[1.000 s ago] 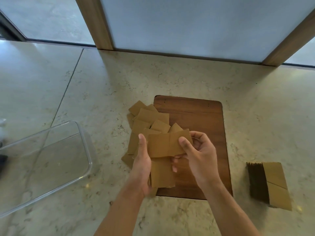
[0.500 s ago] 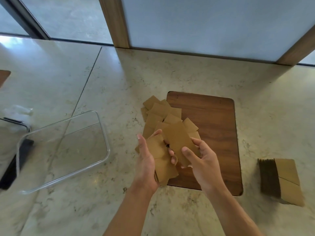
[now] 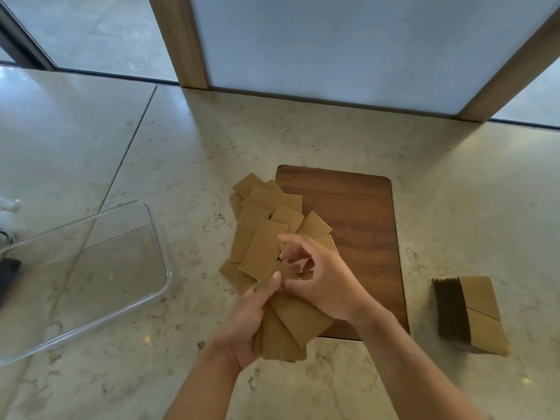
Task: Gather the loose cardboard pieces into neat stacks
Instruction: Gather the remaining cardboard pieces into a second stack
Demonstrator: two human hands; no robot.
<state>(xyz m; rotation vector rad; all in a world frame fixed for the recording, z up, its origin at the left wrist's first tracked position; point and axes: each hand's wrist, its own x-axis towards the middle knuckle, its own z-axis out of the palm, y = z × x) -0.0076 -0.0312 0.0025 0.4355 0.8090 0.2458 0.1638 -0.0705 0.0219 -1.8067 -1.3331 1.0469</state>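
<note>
left hand [image 3: 245,325] pinching a fanned sheaf of thin brown cardboard rectangles [image 3: 291,322] | right hand [image 3: 318,280] fingers curled onto it | light, stiff, slippery; grip by long edges | near-left corner of dark wooden board [image 3: 357,213]

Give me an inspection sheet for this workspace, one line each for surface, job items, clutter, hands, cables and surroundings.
Surface: pale marble countertop with a seam on the left; a dark wooden board lies on it.
Job's things: loose cardboard pieces fanned across the board's left edge and the counter; a held bunch, uneven; a finished stack right of the board.
Clutter: clear plastic container at left, nothing seen inside; dark and white things at the far left edge, cropped.
Grippers: left hand grips the held bunch; right hand pinches pieces above it.
Cables: nothing seen.
Surroundings: frosted panel in a wooden frame behind the counter.
</note>
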